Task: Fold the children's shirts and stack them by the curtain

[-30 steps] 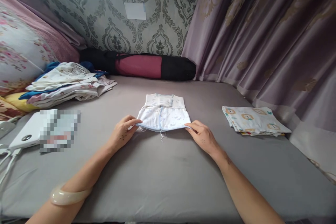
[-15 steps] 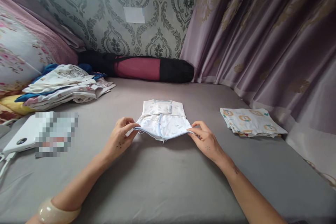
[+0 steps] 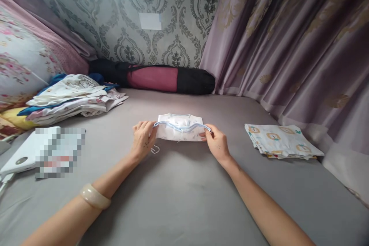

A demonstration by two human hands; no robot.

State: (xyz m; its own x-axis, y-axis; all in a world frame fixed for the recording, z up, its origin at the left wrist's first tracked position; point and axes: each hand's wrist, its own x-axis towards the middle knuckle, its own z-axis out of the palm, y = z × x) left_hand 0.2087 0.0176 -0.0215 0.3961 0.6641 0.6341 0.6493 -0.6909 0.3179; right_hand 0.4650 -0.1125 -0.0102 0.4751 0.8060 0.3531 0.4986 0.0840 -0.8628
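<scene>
A small white baby garment [image 3: 180, 130] with light blue trim lies in the middle of the grey bed sheet [image 3: 178, 196]. Its near hem is lifted and folded up over the far part. My left hand [image 3: 143, 140] pinches the left end of that hem. My right hand [image 3: 215, 142] pinches the right end. A thin tie string hangs from the garment's left side onto the sheet. A pale bangle [image 3: 94, 196] sits on my left wrist.
A folded printed cloth [image 3: 282, 141] lies to the right. A pile of clothes [image 3: 72, 98] sits at the left, beside a floral pillow [image 3: 20, 65]. A black and red roll bag [image 3: 155, 78] lies along the wall. A white device [image 3: 25, 152] rests at the left. Curtains [image 3: 288, 38] hang at right.
Both hands have lifted the garment's near hem off the sheet and carried it away from me, over the upper part. The garment now looks about half as long.
</scene>
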